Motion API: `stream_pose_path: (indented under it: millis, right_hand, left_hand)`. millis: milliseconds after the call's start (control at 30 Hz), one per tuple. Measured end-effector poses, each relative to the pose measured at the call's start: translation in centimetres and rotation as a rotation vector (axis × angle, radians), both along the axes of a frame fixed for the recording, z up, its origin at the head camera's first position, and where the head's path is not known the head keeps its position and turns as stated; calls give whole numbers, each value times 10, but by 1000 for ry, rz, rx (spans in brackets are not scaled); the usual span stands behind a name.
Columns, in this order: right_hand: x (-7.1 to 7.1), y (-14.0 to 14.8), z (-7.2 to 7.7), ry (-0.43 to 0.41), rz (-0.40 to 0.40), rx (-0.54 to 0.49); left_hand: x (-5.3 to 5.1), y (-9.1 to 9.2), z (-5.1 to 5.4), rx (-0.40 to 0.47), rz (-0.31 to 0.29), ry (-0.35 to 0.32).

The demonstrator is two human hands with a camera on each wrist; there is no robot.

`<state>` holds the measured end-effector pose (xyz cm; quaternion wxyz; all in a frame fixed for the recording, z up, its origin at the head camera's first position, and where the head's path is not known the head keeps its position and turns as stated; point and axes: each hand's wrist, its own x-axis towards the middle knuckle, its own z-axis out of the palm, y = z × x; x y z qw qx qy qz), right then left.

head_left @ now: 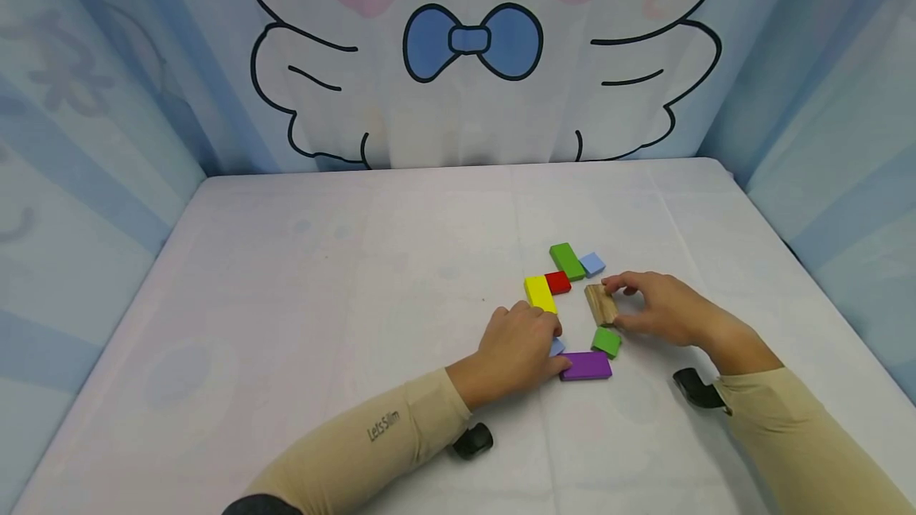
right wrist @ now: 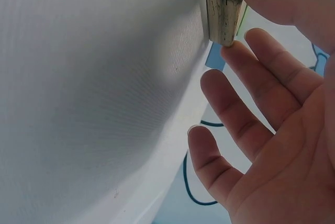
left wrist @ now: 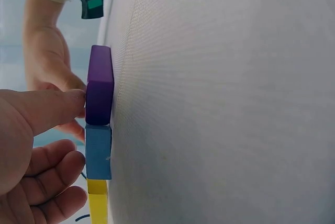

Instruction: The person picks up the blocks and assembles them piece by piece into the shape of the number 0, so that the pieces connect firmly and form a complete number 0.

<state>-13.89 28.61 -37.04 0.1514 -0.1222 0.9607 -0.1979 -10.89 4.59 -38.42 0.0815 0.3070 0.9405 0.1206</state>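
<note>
A: Materials, shapes?
B: Wooden block [head_left: 600, 305]: oblong, streaked grain. Purple block [head_left: 586, 366], yellow block [head_left: 540, 293], long green block [head_left: 568, 261]: smooth oblongs. Red block [head_left: 558, 283], small green block [head_left: 607, 342], far blue block [head_left: 592, 264]: shorter. Near blue block [left wrist: 98, 152]: flat-faced, between purple and yellow. White cloth [head_left: 343, 284]: fine weave.
A: Edges, room?
B: Wooden block sits on the right of a loose ring, just beyond small green; gap to far blue. Contact with cloth: cannot tell. Wide room leftward; table's right edge lies nearer.
A: Fingers?
B: Right hand [head_left: 665, 307]: thumb and fingertip pinch the wooden block, lower fingers spread. Left hand [head_left: 518, 344]: thumb tip against purple, other visible fingers loosely bent, apart from thumb, beside near blue.
</note>
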Motion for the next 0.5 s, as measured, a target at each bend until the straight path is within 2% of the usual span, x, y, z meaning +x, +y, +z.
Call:
stream_pose_path:
  millis: [500]
  right_hand:
    - [3, 0, -1, 18, 23, -3]
  left_hand:
    - [0, 0, -1, 11, 0, 1]
